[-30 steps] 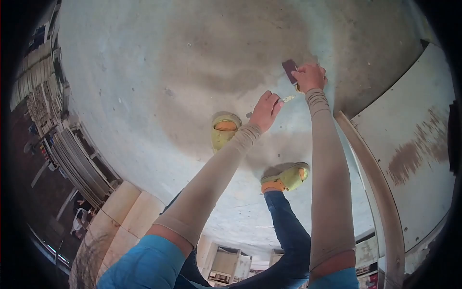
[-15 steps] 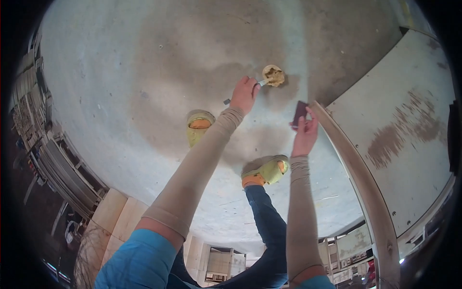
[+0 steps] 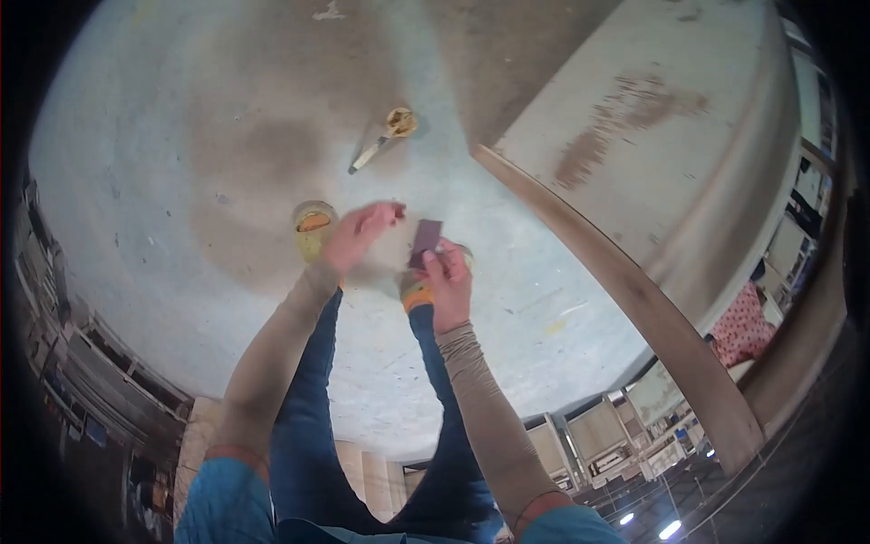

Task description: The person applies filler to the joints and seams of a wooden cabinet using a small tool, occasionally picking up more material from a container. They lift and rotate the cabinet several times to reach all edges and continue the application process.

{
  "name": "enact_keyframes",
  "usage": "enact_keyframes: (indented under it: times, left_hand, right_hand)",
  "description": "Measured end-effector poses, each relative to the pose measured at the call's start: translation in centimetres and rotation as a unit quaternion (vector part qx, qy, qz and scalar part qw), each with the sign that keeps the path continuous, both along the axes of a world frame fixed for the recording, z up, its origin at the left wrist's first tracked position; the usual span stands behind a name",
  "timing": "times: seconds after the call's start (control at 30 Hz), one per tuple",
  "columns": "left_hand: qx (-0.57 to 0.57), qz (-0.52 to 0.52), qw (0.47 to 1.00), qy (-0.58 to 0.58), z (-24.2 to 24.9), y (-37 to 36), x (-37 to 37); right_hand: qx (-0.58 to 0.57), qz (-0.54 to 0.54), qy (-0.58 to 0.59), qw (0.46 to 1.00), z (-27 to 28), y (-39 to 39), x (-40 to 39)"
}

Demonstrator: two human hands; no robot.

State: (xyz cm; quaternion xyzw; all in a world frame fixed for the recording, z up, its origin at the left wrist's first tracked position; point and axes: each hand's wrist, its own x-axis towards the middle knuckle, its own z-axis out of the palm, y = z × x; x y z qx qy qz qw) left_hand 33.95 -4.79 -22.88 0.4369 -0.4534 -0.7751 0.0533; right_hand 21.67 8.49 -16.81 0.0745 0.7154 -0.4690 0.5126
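Note:
My right hand (image 3: pixel 449 281) holds a flat, dark maroon rectangular block (image 3: pixel 426 241), which looks like a sanding block, between thumb and fingers. Just left of it is my left hand (image 3: pixel 361 234), slightly blurred, its fingers stretched toward the block without touching it. I see nothing in that hand. Farther out on the floor, a putty knife (image 3: pixel 367 156) with a pale handle and dark end lies with its tip in a small round tub (image 3: pixel 401 121) of yellowish-brown paste.
To the right stands a pale panel (image 3: pixel 535 118) with brown worn patches and a long wooden edge (image 3: pixel 616 254). My feet in yellow-green shoes (image 3: pixel 311 238) are on the grey floor (image 3: pixel 245 172). Stacked boards (image 3: pixel 127 372) line the left side; shelving (image 3: pixel 607 435) stands at lower right.
My left hand has let go of the putty knife and come back toward me. My right hand has brought the maroon block away from the wooden edge toward my left hand. The view has turned right.

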Motion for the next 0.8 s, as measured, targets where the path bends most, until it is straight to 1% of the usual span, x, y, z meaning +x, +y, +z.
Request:
enact_keyframes:
  times: [0.03, 0.07, 0.13, 0.17, 0.2, 0.23, 0.27, 0.3, 0.37, 0.4, 0.43, 0.47, 0.5, 0.57, 0.63, 0.7, 0.73, 0.8]
  left_hand:
    - [0.051, 0.011, 0.998, 0.043, 4.0, 0.9, -0.6]
    - [0.107, 0.008, 0.992, 0.063, 6.7, 1.9, -0.8]
    - [0.215, 0.000, 0.972, 0.100, 11.5, 3.6, -1.2]
    - [0.209, -0.004, 0.972, 0.108, 13.5, 4.2, -1.5]
    - [0.204, -0.006, 0.972, 0.116, 15.5, 4.8, -2.0]
    - [0.200, -0.009, 0.972, 0.124, 17.8, 5.2, -2.7]
    - [0.181, 0.065, 0.974, 0.120, 20.2, 5.5, -3.4]
    - [0.161, 0.075, 0.978, 0.113, 21.4, 5.5, -3.4]
    - [0.120, 0.105, 0.983, 0.093, 23.5, 5.2, -2.8]
    - [0.135, 0.136, 0.976, 0.108, 25.0, 5.3, -3.0]
    - [0.137, 0.141, 0.975, 0.108, 26.7, 5.7, -3.2]
    - [0.141, 0.147, 0.973, 0.107, 28.3, 6.3, -3.6]
    - [0.147, 0.151, 0.972, 0.107, 29.5, 7.3, -4.1]
    - [0.149, 0.178, 0.962, 0.142, 30.0, 11.2, -5.8]
    - [0.156, 0.206, 0.949, 0.182, 31.2, 13.9, -8.4]
    - [0.130, 0.209, 0.948, 0.201, 33.0, 15.5, -10.9]
    - [0.148, 0.245, 0.932, 0.221, 34.0, 16.0, -12.2]
    - [0.022, 0.268, 0.944, 0.188, 34.0, 16.9, -14.3]
  right_hand:
    - [-0.013, 0.019, -0.015, 1.000, 2.1, 0.3, 0.2]
    - [-0.028, 0.040, -0.031, 0.998, 4.2, 0.7, 0.4]
    - [-0.047, 0.087, -0.012, 0.995, 8.6, 1.5, 0.9]
    - [-0.056, 0.110, -0.004, 0.992, 10.9, 2.0, 1.0]
    - [-0.029, 0.148, 0.042, 0.988, 13.3, 2.6, 1.0]
    - [-0.030, 0.205, 0.105, 0.973, 16.6, 2.5, 0.4]
    - [-0.031, 0.261, 0.169, 0.950, 20.3, 2.5, -0.5]
    - [-0.033, 0.315, 0.232, 0.920, 23.8, 2.6, -1.6]
    - [-0.045, 0.366, 0.345, 0.863, 29.9, 4.6, -4.6]
    - [-0.075, 0.370, 0.414, 0.828, 33.1, 4.9, -6.8]
    - [-0.090, 0.393, 0.524, 0.750, 35.1, 6.1, -9.5]
    - [-0.044, 0.385, 0.597, 0.702, 37.0, 6.8, -12.0]
    - [-0.020, 0.377, 0.644, 0.665, 37.8, 8.0, -15.2]
    - [-0.053, 0.353, 0.662, 0.658, 38.8, 6.8, -20.6]
    - [-0.096, 0.349, 0.650, 0.669, 38.4, 6.0, -25.0]
    - [-0.092, 0.409, 0.660, 0.624, 37.0, 5.2, -29.6]
    - [-0.086, 0.436, 0.664, 0.602, 36.6, 4.8, -30.4]
    - [-0.051, 0.431, 0.694, 0.575, 35.8, 4.5, -31.2]
